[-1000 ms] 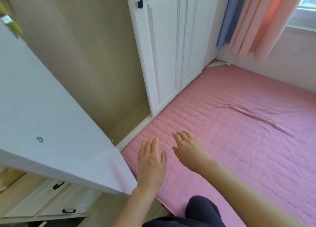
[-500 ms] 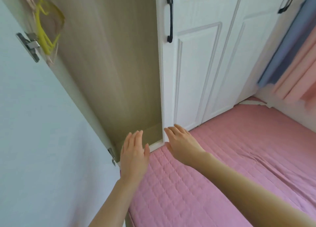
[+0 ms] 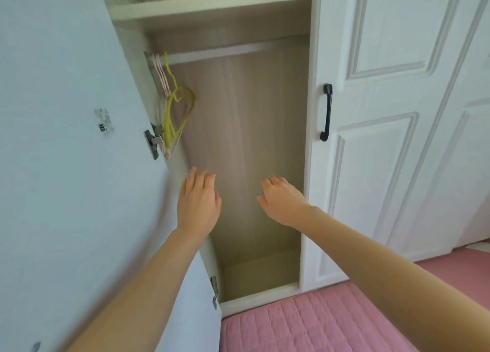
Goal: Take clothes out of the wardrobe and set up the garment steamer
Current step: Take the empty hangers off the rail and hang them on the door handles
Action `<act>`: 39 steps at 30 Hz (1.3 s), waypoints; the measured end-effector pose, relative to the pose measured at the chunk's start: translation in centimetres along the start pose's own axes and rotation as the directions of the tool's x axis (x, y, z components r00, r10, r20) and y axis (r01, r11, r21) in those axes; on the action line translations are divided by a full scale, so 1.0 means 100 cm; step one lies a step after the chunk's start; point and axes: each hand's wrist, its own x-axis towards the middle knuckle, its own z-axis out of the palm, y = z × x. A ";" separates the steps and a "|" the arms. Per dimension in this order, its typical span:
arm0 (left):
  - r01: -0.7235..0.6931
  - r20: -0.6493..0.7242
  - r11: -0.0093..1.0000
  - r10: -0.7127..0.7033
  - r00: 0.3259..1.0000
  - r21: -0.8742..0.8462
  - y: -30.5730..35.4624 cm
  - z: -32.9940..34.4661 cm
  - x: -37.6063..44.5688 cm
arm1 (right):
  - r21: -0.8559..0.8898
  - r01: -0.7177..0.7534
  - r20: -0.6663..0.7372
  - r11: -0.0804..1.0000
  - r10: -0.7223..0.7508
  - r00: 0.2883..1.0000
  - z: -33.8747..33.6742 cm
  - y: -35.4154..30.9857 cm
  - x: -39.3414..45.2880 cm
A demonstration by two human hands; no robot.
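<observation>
The wardrobe [image 3: 238, 129] stands open in front of me, its left door [image 3: 69, 139] swung wide. Inside, a white rail [image 3: 217, 53] carries a few bare hangers [image 3: 172, 105], yellow and pale pink, pushed to the left end. No clothes and no steamer show in this compartment. My left hand [image 3: 198, 203] is raised in front of the opening near the door's inner edge, fingers straight and holding nothing. My right hand [image 3: 282, 201] hovers beside it, palm down, fingers relaxed and empty.
A shelf [image 3: 212, 4] tops the hanging space. To the right are closed white wardrobe doors [image 3: 384, 139] with a black handle [image 3: 326, 113]. A pink quilted mattress [image 3: 318, 325] butts against the wardrobe base. A metal hinge [image 3: 153, 139] sits on the open door.
My view has tilted up from the mattress to the wardrobe interior. Both hands have risen with it, from low over the bed to mid-height in front of the opening, still empty.
</observation>
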 end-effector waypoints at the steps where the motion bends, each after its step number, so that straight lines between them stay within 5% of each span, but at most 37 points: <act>1: -0.008 -0.009 1.000 0.009 1.000 0.019 -0.005 -0.002 0.009 | 0.002 0.002 -0.006 1.000 -0.002 1.000 -0.005 -0.002 0.010; 8: 0.054 -0.076 0.995 -0.048 0.996 0.088 -0.031 -0.021 0.083 | 0.087 0.014 -0.032 0.996 -0.011 0.999 -0.035 -0.025 0.087; 17: 0.196 -0.181 0.956 -0.237 0.954 -0.219 -0.027 -0.052 0.166 | 0.257 0.060 -0.112 0.964 -0.032 0.993 -0.059 -0.058 0.169; 21: 0.377 -0.027 0.878 -0.402 0.915 -0.294 -0.042 -0.057 0.192 | 0.250 0.087 -0.138 0.964 -0.054 0.989 -0.063 -0.065 0.186; 27: 0.490 0.226 0.846 -0.445 0.867 -0.212 -0.056 -0.044 0.211 | 0.244 0.155 -0.184 0.957 -0.111 0.977 -0.069 -0.077 0.209; 32: 0.541 0.239 0.800 -0.490 0.839 -0.260 -0.060 -0.045 0.220 | 0.423 0.080 -0.127 0.902 -0.028 0.991 -0.069 -0.078 0.230; 35: 0.617 0.243 0.686 -0.570 0.785 -0.386 -0.061 -0.044 0.224 | 0.568 0.003 -0.075 0.823 0.048 0.996 -0.074 -0.082 0.242; 39: 0.684 0.394 0.384 -0.602 0.695 -0.620 -0.070 -0.027 0.234 | 0.767 -0.112 0.064 0.632 0.098 0.993 -0.082 -0.087 0.254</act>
